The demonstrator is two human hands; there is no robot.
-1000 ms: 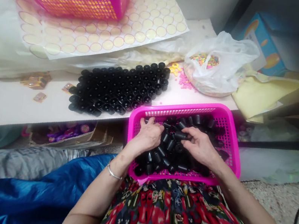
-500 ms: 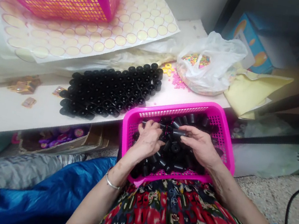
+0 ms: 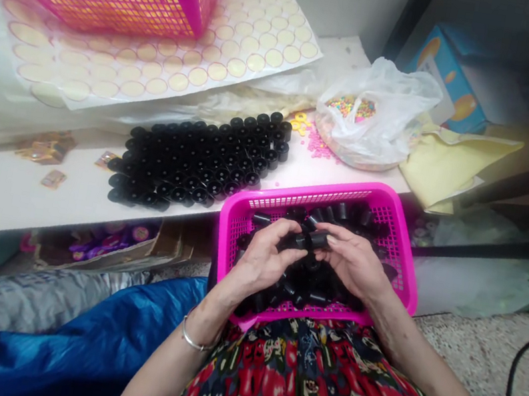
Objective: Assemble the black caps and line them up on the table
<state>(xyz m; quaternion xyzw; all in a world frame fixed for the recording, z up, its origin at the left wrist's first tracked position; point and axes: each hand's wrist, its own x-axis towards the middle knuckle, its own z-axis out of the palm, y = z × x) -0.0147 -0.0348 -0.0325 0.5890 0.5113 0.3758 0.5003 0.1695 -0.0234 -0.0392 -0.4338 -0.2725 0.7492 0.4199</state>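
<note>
Both hands work over a pink plastic basket filled with loose black plastic cylinders. My right hand pinches one short black cylinder between thumb and fingers, its free end turned to the left. Facing it, my left hand has thumb and forefinger curved round another small dark piece, partly hidden by the fingers. The two pieces are close together end to end; I cannot tell whether they touch. A block of upright black cylinders stands in tight rows on the white shelf beyond.
Behind stands another pink basket of yellow-orange rings, on a sheet of round stickers. A plastic bag of coloured beads lies right of the rows, near yellow paper and a blue box. Small packets lie left.
My left hand has come up out of the loose pieces and moved right, towards my right hand, with a dark piece in its fingers. My right hand still holds its cylinder, now tilted.
</note>
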